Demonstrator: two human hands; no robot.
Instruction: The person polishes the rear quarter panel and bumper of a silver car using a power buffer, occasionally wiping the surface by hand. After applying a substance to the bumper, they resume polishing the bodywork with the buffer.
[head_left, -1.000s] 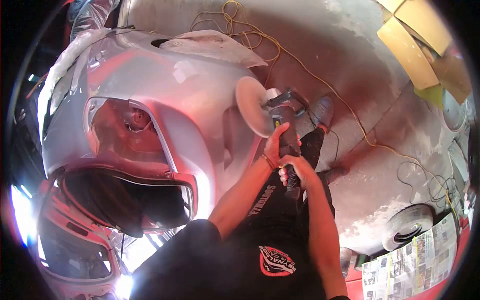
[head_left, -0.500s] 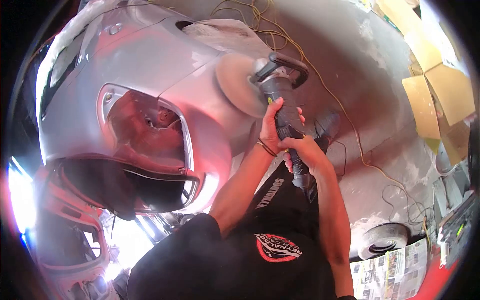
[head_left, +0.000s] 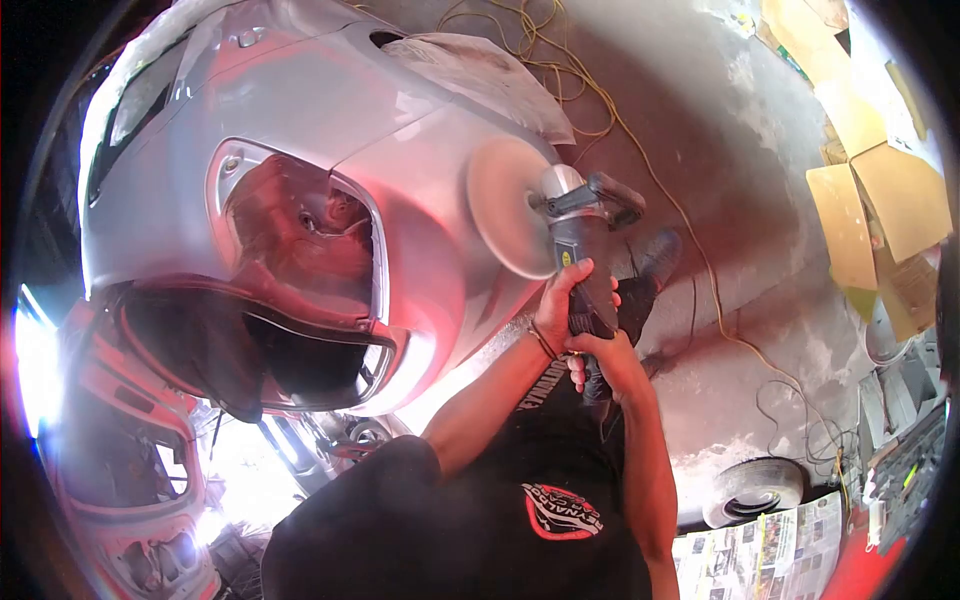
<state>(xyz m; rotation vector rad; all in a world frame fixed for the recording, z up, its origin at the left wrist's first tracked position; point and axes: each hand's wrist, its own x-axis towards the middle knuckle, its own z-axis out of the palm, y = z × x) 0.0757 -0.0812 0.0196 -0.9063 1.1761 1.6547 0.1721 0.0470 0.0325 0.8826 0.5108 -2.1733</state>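
Note:
Both my hands are wrapped around a black rotary polisher (head_left: 585,245). My left hand (head_left: 563,300), with a dark band at the wrist, grips the body just behind the head. Lower down, my right hand (head_left: 612,362) closes round the rear handle. The round foam pad (head_left: 505,207) looks smeared, as if spinning, and its face lies against the silver car's curved rear panel (head_left: 435,190). A black loop handle (head_left: 615,200) juts from the polisher's head to the right. Left of the pad is the car's lamp opening (head_left: 300,225), with its lamp out.
Yellow cord (head_left: 690,225) snakes over the concrete floor, with a coil at the top. Opened cardboard boxes (head_left: 880,190) stand on the right. A tyre (head_left: 755,490) and newspaper sheets (head_left: 765,550) lie at lower right. A detached car door (head_left: 125,470) is at lower left.
The polisher and both hands have moved down and to the right in view, the pad now lower along the rear panel. The view itself has shifted slightly. Both grips stay closed.

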